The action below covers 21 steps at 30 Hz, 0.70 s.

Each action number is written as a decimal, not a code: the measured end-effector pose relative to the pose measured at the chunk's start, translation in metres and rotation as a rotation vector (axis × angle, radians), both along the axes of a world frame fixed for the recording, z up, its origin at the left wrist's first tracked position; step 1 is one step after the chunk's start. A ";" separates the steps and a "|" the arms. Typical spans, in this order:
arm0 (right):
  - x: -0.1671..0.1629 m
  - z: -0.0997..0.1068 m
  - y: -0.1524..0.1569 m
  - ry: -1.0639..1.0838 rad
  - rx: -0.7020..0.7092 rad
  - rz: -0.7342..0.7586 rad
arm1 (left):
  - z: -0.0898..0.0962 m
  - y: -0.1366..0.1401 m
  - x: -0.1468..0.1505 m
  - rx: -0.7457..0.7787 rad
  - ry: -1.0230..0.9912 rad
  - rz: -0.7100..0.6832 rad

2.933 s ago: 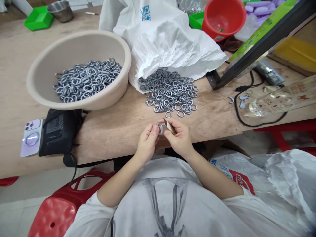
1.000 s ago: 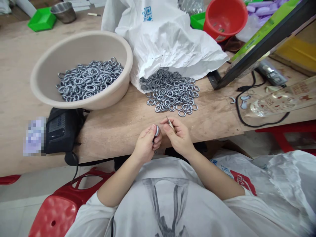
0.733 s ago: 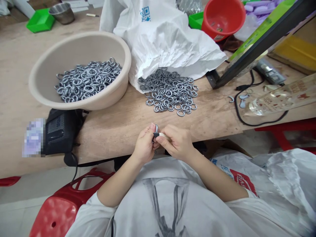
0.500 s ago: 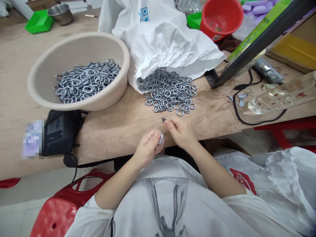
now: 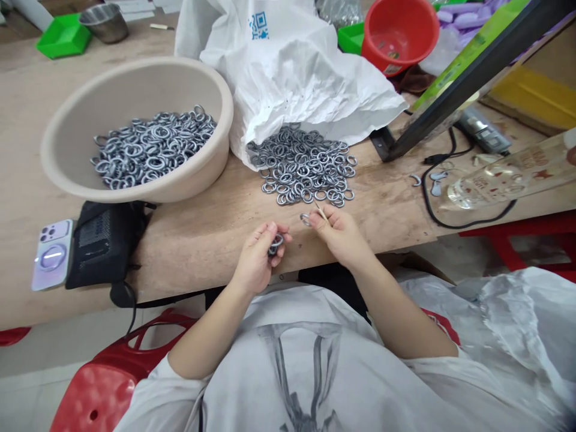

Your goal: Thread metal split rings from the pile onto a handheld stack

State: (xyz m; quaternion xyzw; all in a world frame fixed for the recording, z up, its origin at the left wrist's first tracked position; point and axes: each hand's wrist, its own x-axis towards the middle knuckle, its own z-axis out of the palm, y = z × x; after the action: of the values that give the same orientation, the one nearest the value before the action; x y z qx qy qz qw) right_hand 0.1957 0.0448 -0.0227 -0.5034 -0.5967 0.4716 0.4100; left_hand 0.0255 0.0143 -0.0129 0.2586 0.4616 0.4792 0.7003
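Observation:
My left hand [image 5: 254, 258] is curled around grey rings [image 5: 276, 242] near the table's front edge; how many is hidden by the fingers. In my right hand [image 5: 342, 239], thumb and fingers pinch a single grey ring [image 5: 305, 219] together with a thin pale stick-like tool [image 5: 320, 210] that points up and to the left. This hand is just in front of a loose pile of grey rings [image 5: 310, 171], which spills from the mouth of a white woven sack [image 5: 297, 72]. More grey rings [image 5: 155, 147] lie in a large beige basin [image 5: 56, 171] to the left.
A black pouch [image 5: 96, 249] and a phone [image 5: 53, 255] lie left of my hands. To the right are a black metal frame [image 5: 432, 114], a cable [image 5: 427, 210], a transparent bottle [image 5: 499, 180] and small grey pieces [image 5: 436, 183]. Behind stands a red bucket [image 5: 400, 36].
My right hand has moved slightly up and right towards the pile, and a ring now shows in its fingers. My left hand has shifted left and opened a little, exposing its rings.

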 end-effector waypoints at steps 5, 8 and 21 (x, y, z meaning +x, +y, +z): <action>-0.040 0.013 -0.028 0.354 -0.213 0.027 | -0.010 -0.007 0.013 0.090 0.034 0.033; -0.041 0.009 -0.028 0.275 -0.134 -0.023 | -0.010 -0.009 0.011 0.102 0.038 0.024; -0.024 0.014 -0.033 -0.360 0.481 0.143 | 0.003 -0.007 0.009 -0.041 -0.080 -0.003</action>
State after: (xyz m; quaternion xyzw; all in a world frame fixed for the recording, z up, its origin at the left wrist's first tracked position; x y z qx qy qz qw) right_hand 0.1713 0.0117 -0.0083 -0.4241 -0.7882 0.2476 0.3708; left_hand 0.0345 0.0071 -0.0104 0.2254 0.4426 0.4784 0.7242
